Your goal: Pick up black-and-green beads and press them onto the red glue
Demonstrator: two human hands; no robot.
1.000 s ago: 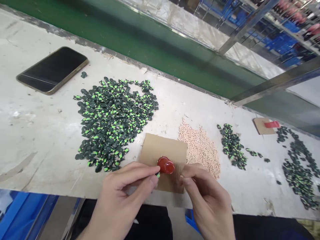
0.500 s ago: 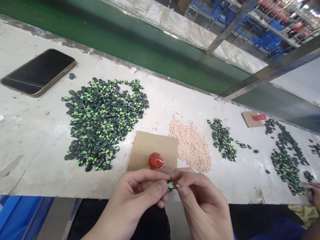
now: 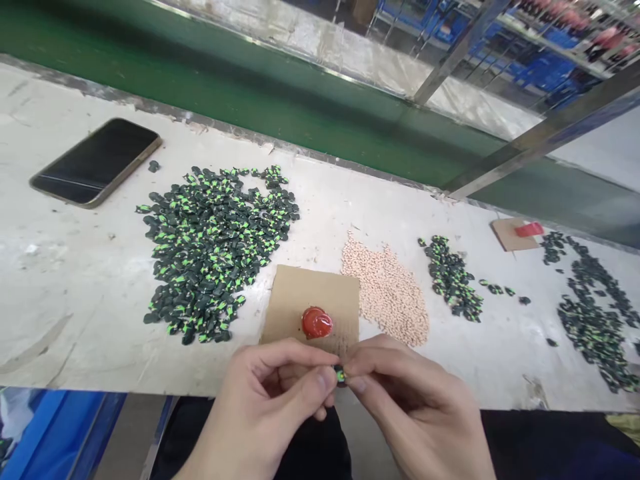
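Observation:
Between the thumb and forefinger of my left hand (image 3: 280, 403) is a small black-and-green molded piece (image 3: 341, 377), held just over the table's front edge. My right hand (image 3: 417, 407) is closed in a pinch with its fingertips against that piece. The tiny beige piece in that pinch is now covered by the fingers. Just beyond my hands, a glob of glossy red paste (image 3: 317, 323) sits on a cardboard square (image 3: 295, 293). To its right spreads a pile of tiny beige pieces (image 3: 387, 287); a big heap of black-and-green pieces (image 3: 215, 247) lies to the left.
A phone (image 3: 97, 163) lies at the back left of the white table (image 3: 95, 313). Smaller piles of black-and-green pieces (image 3: 453, 280) lie rightward, with another cardboard piece (image 3: 510, 235) bearing a red object (image 3: 529, 229). A green strip (image 3: 240, 100) and metal post (image 3: 540, 137) stand behind.
My right hand has moved left, bringing the tiny beige piece against the black-and-green one. The view has shifted slightly, and the other person's hand at the right edge is out of sight.

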